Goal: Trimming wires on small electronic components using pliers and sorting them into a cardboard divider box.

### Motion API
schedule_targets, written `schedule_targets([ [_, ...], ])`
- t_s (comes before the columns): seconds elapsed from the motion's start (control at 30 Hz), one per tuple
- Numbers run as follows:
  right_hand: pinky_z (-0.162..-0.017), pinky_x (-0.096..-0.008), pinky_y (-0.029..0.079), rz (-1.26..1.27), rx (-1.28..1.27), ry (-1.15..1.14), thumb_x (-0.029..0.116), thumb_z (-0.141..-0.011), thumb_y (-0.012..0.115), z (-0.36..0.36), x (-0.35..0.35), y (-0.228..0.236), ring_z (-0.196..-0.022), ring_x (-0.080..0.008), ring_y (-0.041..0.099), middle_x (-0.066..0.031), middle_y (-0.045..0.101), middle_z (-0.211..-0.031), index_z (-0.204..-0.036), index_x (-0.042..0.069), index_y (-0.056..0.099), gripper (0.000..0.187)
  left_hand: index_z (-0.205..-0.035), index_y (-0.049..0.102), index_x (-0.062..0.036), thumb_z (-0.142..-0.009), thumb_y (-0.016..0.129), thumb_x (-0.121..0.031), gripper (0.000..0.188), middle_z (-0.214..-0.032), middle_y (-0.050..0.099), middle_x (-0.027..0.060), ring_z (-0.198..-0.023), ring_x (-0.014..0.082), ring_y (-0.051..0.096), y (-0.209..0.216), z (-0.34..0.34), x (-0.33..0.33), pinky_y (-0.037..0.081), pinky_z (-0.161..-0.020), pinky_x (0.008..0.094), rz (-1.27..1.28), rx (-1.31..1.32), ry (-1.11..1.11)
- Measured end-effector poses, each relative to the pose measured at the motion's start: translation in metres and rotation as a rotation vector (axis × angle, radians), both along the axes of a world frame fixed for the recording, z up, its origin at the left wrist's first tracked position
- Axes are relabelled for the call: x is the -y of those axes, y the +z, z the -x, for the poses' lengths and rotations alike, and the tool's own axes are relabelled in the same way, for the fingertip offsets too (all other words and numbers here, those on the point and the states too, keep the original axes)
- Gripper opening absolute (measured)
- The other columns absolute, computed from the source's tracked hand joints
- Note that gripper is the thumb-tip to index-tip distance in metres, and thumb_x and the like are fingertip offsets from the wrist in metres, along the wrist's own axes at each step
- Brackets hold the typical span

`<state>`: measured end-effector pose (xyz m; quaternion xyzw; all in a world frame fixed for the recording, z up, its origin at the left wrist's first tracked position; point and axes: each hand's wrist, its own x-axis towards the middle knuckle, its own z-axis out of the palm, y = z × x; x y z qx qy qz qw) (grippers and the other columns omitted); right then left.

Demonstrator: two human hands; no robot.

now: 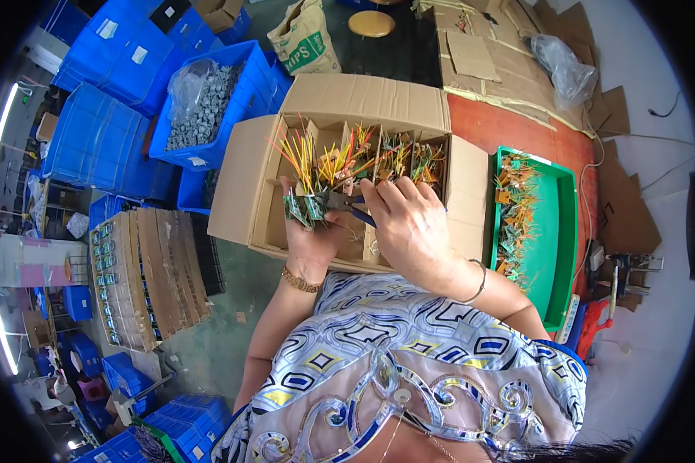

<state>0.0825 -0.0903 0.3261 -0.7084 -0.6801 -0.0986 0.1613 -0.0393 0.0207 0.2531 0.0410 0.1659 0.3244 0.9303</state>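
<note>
So my left hand is closed round a little bunch of green circuit boards, thumb on the near side, right over the part of the cardboard box closest to me. My right hand is wrapped around the blue handles of some pliers, their dark nose pointing to 9 o'clock, right by the boards. Honestly can't tell whether the jaws are shut or biting anything. Red and yellow wires fan up at 12 from the bunch; no clue which are mine and which belong to stuff in the box. The box has its flaps out and cardboard dividers, with more wired pieces packed in around 1. Over at 3 there's a green tray, orange wired bits heaped down its 9 o'clock side. At 10, a blue bin full of grey parts.
</note>
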Motion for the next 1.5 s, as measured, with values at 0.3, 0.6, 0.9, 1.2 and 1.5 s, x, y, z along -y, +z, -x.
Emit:
schedule_targets([
  [0.3,-0.068,-0.0326,0.042,0.06,0.077,-0.02,0.01,-0.071,0.057,0.001,-0.005,0.008,-0.079,-0.0201,0.053,-0.0051,0.053,-0.081,-0.106,0.001,0.057,0.037,-0.118,0.057,-0.012,-0.091,0.043,-0.057,0.054,-0.109,0.063,0.0062,-0.088,0.0154,0.058,-0.006,0.003,0.001,0.043,-0.053,0.0209,-0.014,0.024,-0.005],
  [0.6,-0.067,-0.0327,0.045,0.121,0.091,0.048,0.011,-0.069,0.058,-0.009,-0.013,0.012,-0.077,-0.0213,0.056,-0.0052,0.053,-0.078,-0.092,0.002,0.056,0.025,-0.111,0.058,-0.0139,-0.093,0.042,-0.053,0.046,-0.105,0.062,0.0031,-0.08,0.0126,0.054,-0.009,0.002,-0.001,0.041,-0.053,0.0217,-0.048,0.118,0.015],
  [0.9,-0.064,-0.0406,0.05,0.463,-0.309,0.224,0.008,-0.067,0.062,-0.051,-0.031,0.0,-0.071,-0.0321,0.063,-0.0164,0.062,-0.071,-0.088,0.004,0.066,0.022,-0.112,0.059,-0.0141,-0.093,0.045,-0.052,0.044,-0.106,0.062,0.0069,-0.072,0.0138,0.052,-0.028,0.004,0.002,0.038,-0.047,0.0201,0.053,-0.012,-0.018],
  [1.2,-0.058,-0.0313,0.047,0.76,-0.825,0.282,0.018,-0.067,0.072,-0.08,-0.048,-0.019,-0.059,-0.0197,0.058,-0.012,0.062,-0.066,-0.096,0.004,0.069,0.033,-0.119,0.055,-0.0059,-0.094,0.046,-0.045,0.048,-0.118,0.057,0.0185,-0.097,0.0246,0.052,-0.038,0.003,-0.004,0.042,-0.048,0.0222,0.108,0.189,-0.101],
  [1.5,-0.073,-0.0409,0.052,0.52,-0.357,0.211,0.013,-0.069,0.061,-0.057,-0.039,-0.013,-0.078,-0.0347,0.064,-0.0172,0.065,-0.077,-0.08,0.003,0.067,0.016,-0.123,0.052,-0.0035,-0.095,0.047,-0.036,0.043,-0.119,0.055,0.0226,-0.105,0.0328,0.053,-0.05,0.004,-0.006,0.042,-0.046,0.0187,0.069,0.12,-0.1],
])
